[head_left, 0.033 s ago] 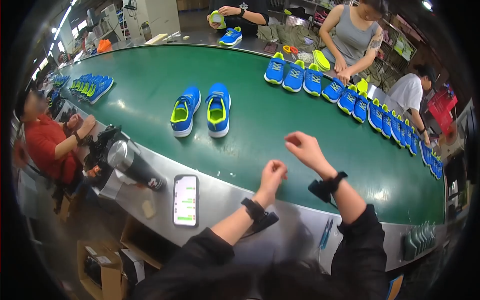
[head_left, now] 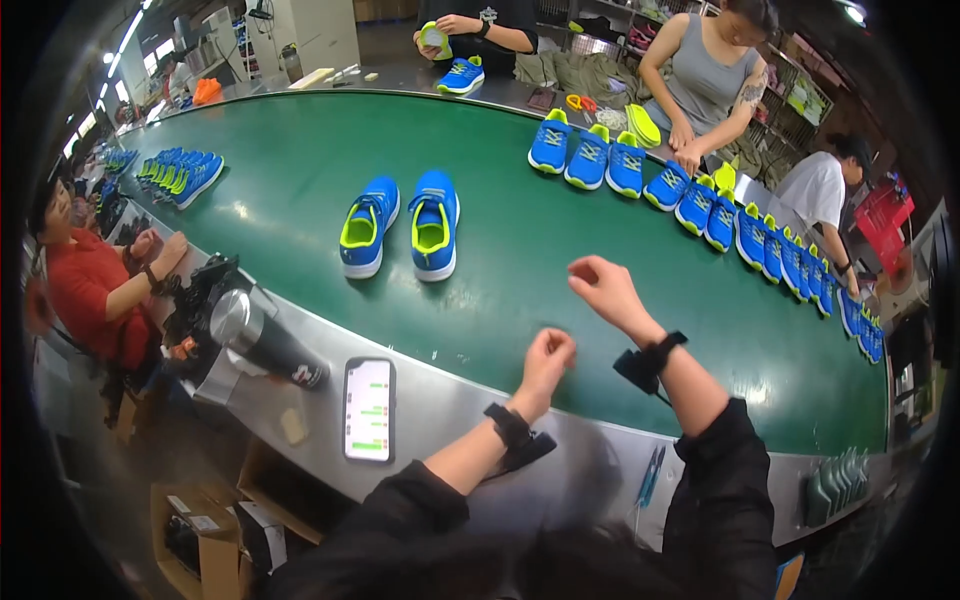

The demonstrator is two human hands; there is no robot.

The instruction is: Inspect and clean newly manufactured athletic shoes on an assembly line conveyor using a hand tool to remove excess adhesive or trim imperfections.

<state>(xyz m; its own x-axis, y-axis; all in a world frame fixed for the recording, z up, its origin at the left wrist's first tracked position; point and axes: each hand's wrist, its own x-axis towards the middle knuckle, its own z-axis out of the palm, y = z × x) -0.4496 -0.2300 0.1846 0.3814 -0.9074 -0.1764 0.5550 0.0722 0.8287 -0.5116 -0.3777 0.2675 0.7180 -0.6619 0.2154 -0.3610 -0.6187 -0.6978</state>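
Note:
My left hand hovers over the near edge of the green belt, its fingers loosely curled in with nothing seen in them. Farther out and to the right, my right hand is above the belt, fingers bent but apart from the thumb, holding nothing visible. Both wrists wear black bands. Left of my hands, two blue sneakers with lime linings stand apart on the belt: the left sneaker and the right sneaker, heels toward me. Neither hand touches them.
A phone and a dark tumbler are on the metal ledge, with teal-handled snips farther right. A row of blue sneakers lines the belt's far right; more sneakers stand far left. Co-workers sit around the belt.
The view has shifted slightly, and the two sneakers sit a little lower in it. My hands have barely moved and both stay without anything visible in them.

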